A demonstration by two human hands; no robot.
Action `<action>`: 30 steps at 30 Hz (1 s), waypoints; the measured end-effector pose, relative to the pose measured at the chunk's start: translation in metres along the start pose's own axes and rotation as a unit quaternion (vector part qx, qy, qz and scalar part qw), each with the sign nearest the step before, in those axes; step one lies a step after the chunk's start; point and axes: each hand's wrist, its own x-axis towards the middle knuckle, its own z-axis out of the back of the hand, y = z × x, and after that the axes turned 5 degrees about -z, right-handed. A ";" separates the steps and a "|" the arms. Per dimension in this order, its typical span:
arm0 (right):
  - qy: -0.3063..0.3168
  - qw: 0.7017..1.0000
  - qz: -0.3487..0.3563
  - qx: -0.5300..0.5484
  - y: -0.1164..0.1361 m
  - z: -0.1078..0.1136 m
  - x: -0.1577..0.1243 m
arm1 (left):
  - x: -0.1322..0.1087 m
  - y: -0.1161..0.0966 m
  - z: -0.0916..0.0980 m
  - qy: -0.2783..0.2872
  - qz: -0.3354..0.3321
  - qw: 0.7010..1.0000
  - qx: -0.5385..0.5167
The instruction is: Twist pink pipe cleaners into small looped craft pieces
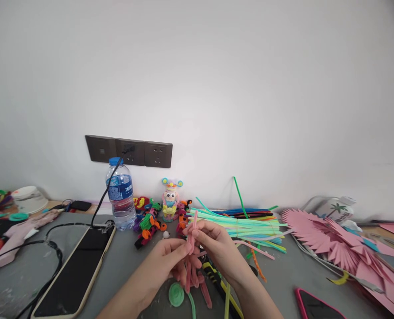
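Observation:
Both of my hands meet at the middle front, above the grey mat. Between the fingertips of my left hand point(175, 259) and my right hand point(210, 241) are bent pink pipe cleaners point(192, 241), pinched from both sides. One pink end sticks up past the fingers, and several pink loops hang below the left palm. A coiled green pipe cleaner disc point(176, 294) with a trailing tail lies under the hands. Yellow-and-black handled pliers point(213, 274) rest below my right wrist, partly covered by it.
A bundle of pastel pipe cleaners point(250, 228) lies behind my hands, beside a small figure point(170, 199). To the left are a water bottle point(121, 195) and a cabled phone point(77, 270). Folded pink paper point(336, 243) and a pink-cased phone point(316, 305) are at right.

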 end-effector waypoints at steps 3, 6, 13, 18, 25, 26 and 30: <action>0.012 1.000 0.004 0.014 0.000 -0.001 0.000 | -0.001 0.002 -0.001 0.006 -0.008 0.998 -0.055; 0.023 1.000 0.002 0.020 0.001 -0.001 -0.002 | 0.000 0.003 0.002 -0.008 0.009 0.992 -0.125; 0.076 0.995 -0.018 0.066 0.007 -0.003 -0.008 | -0.002 0.002 0.005 0.005 0.048 0.975 -0.215; 0.104 0.993 -0.007 0.049 0.003 -0.003 -0.007 | -0.003 0.002 0.002 0.000 0.057 0.966 -0.254; 0.071 0.997 0.039 0.012 0.004 -0.003 -0.007 | -0.003 0.001 0.000 -0.004 0.031 0.960 -0.279; 0.063 0.997 0.050 0.005 0.005 -0.003 -0.007 | -0.003 0.000 0.000 -0.022 0.021 0.958 -0.284; 0.045 0.996 0.077 -0.007 0.004 -0.003 -0.006 | 0.001 -0.004 0.001 -0.113 -0.027 0.949 -0.294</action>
